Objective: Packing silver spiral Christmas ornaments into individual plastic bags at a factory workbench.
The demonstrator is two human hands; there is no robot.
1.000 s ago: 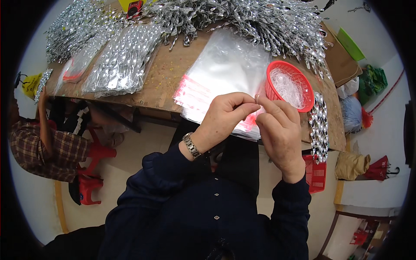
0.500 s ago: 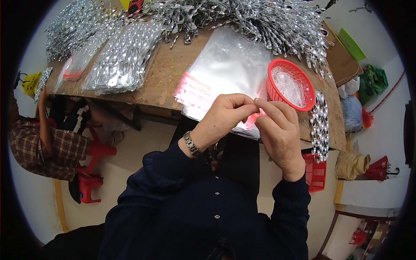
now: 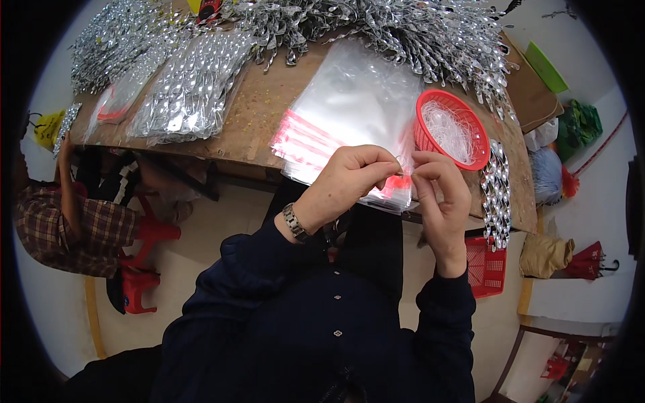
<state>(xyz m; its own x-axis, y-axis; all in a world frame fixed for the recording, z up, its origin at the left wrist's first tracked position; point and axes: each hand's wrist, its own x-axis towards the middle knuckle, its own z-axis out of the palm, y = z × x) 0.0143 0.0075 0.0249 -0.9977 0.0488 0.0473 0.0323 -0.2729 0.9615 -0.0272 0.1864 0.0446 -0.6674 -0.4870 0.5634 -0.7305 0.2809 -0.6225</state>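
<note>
My left hand (image 3: 349,180) and my right hand (image 3: 440,195) meet fingertip to fingertip just in front of the table edge, pinching something very small and thin between them; I cannot make out what it is. Right behind them lies a stack of clear plastic bags with red strips (image 3: 349,114). A red round basket (image 3: 451,127) holding thin white threads stands beside my right hand. A strip of shiny silver pieces (image 3: 496,195) lies at the table's right edge.
Heaps of silver foil ornaments (image 3: 403,33) cover the back of the wooden table (image 3: 262,114), with packed bags of them (image 3: 191,91) at left. Another person in a plaid shirt (image 3: 67,221) sits at left on a red stool (image 3: 138,285). A red crate (image 3: 487,265) stands below right.
My hands have stayed together at the table edge, with only small finger movements. The view has shifted slightly.
</note>
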